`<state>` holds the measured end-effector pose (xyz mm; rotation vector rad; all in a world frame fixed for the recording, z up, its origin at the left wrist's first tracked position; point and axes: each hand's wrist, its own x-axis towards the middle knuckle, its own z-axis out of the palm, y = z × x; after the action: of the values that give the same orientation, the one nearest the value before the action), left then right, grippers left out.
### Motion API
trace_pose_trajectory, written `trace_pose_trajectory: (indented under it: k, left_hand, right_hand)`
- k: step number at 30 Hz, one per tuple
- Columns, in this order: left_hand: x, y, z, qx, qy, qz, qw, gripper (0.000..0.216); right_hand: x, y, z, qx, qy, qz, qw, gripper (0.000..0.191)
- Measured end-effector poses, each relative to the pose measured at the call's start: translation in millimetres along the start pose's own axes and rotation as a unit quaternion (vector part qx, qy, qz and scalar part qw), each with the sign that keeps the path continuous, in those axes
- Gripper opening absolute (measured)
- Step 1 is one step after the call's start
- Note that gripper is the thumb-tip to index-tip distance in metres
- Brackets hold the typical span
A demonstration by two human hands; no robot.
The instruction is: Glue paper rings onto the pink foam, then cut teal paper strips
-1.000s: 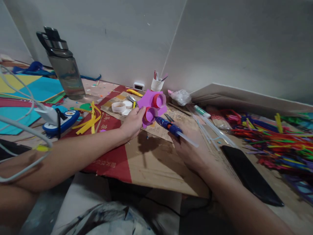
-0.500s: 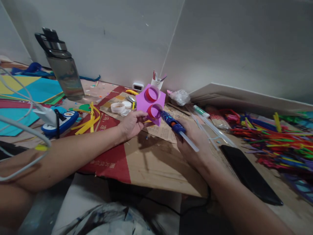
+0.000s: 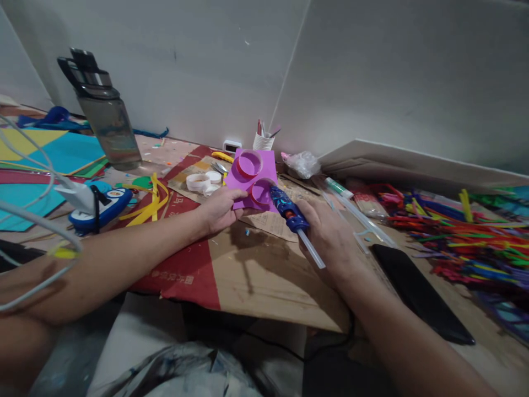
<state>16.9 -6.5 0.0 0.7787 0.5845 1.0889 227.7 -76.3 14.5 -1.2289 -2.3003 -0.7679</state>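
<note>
Raised over the cardboard, a purple sheet of craft paper [image 3: 268, 160] is pinched at its lower left edge by my left hand [image 3: 223, 209]. Two red-edged rings stand on the sheet, an upper ring [image 3: 244, 171] and a lower ring [image 3: 254, 196]. My right hand [image 3: 326, 231] is wrapped round a blue hot glue gun [image 3: 285, 205], with a translucent glue stick [image 3: 312, 249] poking out of its back end. The gun's nozzle is at the right side of the lower ring; whether it touches cannot be made out.
A water bottle [image 3: 109, 127] stands at back left, near a blue power strip [image 3: 103, 207] with cables. White round lids [image 3: 198, 182] and yellow strips [image 3: 154, 204] lie left of centre. At right are a black phone [image 3: 419, 292] and a pile of colourful pipe cleaners [image 3: 467, 237].
The purple sheet has tilted and turned in my left hand, so the rings show more open. The glue gun has shifted slightly left with my right hand, its back end swinging left.
</note>
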Motion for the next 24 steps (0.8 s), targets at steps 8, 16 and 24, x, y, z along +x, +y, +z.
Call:
trace_pose_trajectory:
  k: [8, 16, 24]
  left_hand:
    - [-7, -6, 8, -0.001, 0.007, 0.059, 0.998, 0.023]
    - [-8, -5, 10, -0.006, 0.035, 0.073, 0.997, 0.023]
    - [-12, -7, 16, 0.011, 0.031, 0.069, 0.997, 0.013]
  right_hand:
    - [-1, -3, -4, 0.013, -0.046, 0.033, 0.998, 0.039]
    - [-2, -4, -3, 0.033, -0.054, 0.060, 0.996, 0.038]
    - [-2, -4, -1, 0.015, -0.040, 0.059, 0.997, 0.036]
